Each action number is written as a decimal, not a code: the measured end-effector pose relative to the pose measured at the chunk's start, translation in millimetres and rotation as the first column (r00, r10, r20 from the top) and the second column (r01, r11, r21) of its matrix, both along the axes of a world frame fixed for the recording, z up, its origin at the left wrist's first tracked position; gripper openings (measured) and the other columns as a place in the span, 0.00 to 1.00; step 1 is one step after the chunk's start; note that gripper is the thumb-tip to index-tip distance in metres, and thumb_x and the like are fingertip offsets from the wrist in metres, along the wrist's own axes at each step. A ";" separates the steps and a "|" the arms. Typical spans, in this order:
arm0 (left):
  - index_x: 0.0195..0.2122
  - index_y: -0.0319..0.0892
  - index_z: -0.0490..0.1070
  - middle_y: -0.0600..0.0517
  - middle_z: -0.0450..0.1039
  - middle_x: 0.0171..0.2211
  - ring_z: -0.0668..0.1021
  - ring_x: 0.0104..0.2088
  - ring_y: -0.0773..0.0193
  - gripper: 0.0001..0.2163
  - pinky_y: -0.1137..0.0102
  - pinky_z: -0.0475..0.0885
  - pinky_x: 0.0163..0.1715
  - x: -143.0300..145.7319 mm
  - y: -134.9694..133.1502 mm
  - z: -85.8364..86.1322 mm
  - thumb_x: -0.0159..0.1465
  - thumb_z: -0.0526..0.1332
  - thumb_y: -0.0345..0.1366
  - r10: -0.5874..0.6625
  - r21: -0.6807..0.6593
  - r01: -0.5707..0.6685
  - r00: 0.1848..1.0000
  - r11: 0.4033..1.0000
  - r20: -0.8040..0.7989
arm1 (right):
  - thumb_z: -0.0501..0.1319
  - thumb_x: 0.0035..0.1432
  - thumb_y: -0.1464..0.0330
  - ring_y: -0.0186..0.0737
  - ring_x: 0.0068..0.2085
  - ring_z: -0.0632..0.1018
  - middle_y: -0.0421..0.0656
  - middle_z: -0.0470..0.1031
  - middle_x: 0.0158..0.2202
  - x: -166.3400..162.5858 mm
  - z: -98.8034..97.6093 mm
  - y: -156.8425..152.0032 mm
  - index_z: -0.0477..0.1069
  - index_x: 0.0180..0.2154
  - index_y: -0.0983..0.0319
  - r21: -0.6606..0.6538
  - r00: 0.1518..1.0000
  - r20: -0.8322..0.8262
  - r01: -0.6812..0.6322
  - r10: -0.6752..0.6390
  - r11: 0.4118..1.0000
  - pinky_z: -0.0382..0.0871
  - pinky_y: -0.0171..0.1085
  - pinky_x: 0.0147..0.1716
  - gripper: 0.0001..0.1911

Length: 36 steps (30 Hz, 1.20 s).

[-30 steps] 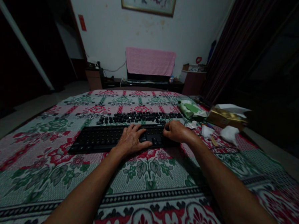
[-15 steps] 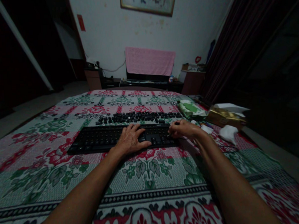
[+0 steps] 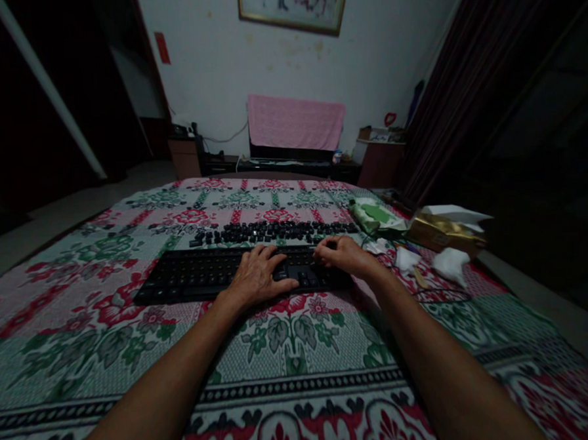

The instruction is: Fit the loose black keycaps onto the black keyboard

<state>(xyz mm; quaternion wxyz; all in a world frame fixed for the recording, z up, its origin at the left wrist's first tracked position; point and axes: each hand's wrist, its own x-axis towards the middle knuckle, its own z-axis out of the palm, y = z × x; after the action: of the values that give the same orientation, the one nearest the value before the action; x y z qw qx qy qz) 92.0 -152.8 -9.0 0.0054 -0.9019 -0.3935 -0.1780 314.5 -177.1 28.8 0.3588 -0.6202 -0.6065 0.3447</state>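
Shifting right hand left over right part of keyboard, apparently changing work spot; curling fingers, leaving grip impossible to tell. Resting left hand, fingers spread, on keyboard, just nearer than loose black keys.

The left forearm, lower left of the frame, is bare and tapers to a bare left hand; the right forearm, lower right, is bare through the right hand.

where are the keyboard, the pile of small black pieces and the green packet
keyboard (image 3: 193, 272): head view, on its uncovered left section
small black pieces (image 3: 273, 231): head view, near the middle of the pile
green packet (image 3: 376, 214): head view, on its upper face
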 end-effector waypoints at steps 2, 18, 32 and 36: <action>0.53 0.46 0.65 0.47 0.59 0.58 0.61 0.56 0.50 0.30 0.55 0.58 0.52 0.0 -0.5 0.8 0.56 0.52 0.59 -0.004 0.000 0.004 1.000 1.000 0.000 | 0.58 0.53 0.67 0.31 0.25 0.72 0.42 0.75 0.27 -0.8 -1.2 0.3 0.70 0.26 0.64 0.005 1.000 0.001 -0.014 0.014 1.000 0.67 0.29 0.25 0.08; 0.52 0.45 0.66 0.45 0.62 0.56 0.63 0.55 0.50 0.28 0.55 0.59 0.51 -1.3 4.2 -5.9 0.56 0.54 0.57 -0.040 0.045 0.036 0.996 0.998 0.086 | 0.52 0.61 0.60 0.34 0.31 0.78 0.44 0.77 0.30 -16.5 -2.4 -2.8 0.68 0.33 0.63 -0.016 0.968 -0.253 0.005 -0.009 1.000 0.71 0.30 0.28 0.14; 0.37 0.41 0.72 0.48 0.73 0.35 0.72 0.40 0.59 0.11 0.62 0.63 0.44 13.1 -0.9 -2.7 0.62 0.55 0.42 -0.129 0.143 0.105 0.977 0.984 0.171 | 0.53 0.56 0.56 0.35 0.28 0.76 0.42 0.76 0.28 -45.8 -18.7 2.2 0.68 0.32 0.62 0.169 0.965 -0.264 0.063 -0.017 0.984 0.71 0.33 0.27 0.16; 0.37 0.40 0.72 0.48 0.73 0.34 0.73 0.39 0.59 0.11 0.62 0.63 0.43 13.1 -3.4 -2.1 0.63 0.54 0.39 -0.098 0.124 0.082 0.988 0.989 0.123 | 0.55 0.55 0.62 0.36 0.32 0.75 0.41 0.76 0.30 -48.3 -17.1 -2.5 0.71 0.30 0.62 0.319 0.998 0.044 -0.050 0.039 0.946 0.68 0.34 0.34 0.11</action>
<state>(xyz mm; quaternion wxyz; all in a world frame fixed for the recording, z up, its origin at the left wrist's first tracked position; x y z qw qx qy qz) 105.1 -156.2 -11.1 0.0254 -0.9035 -0.3406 -0.2590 266.2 -179.7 11.7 0.4355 -0.5462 -0.6747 0.2383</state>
